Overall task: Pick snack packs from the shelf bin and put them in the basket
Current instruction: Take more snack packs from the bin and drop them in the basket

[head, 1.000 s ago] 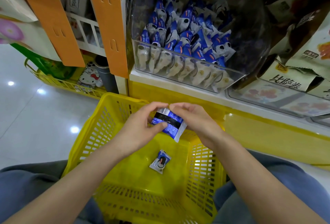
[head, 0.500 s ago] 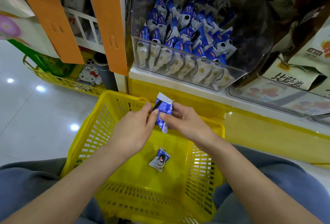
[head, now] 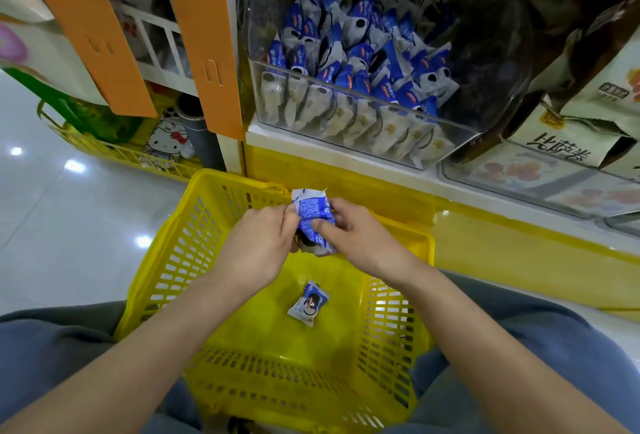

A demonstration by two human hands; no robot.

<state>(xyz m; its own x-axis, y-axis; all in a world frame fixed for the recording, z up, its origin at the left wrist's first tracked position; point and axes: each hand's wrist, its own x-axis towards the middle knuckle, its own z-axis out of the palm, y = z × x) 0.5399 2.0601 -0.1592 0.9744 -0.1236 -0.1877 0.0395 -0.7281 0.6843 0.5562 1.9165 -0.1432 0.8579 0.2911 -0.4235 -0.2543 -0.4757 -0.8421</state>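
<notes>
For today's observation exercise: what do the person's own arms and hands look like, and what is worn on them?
The left forearm and right forearm are bare, no sleeves in view. The left hand and right hand show no gloves, rings or watch.

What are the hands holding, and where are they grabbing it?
Both hold one blue snack pack over the yellow basket. The left hand pinches its left edge; the right hand grips its right side, thumb pressed on it.
</notes>
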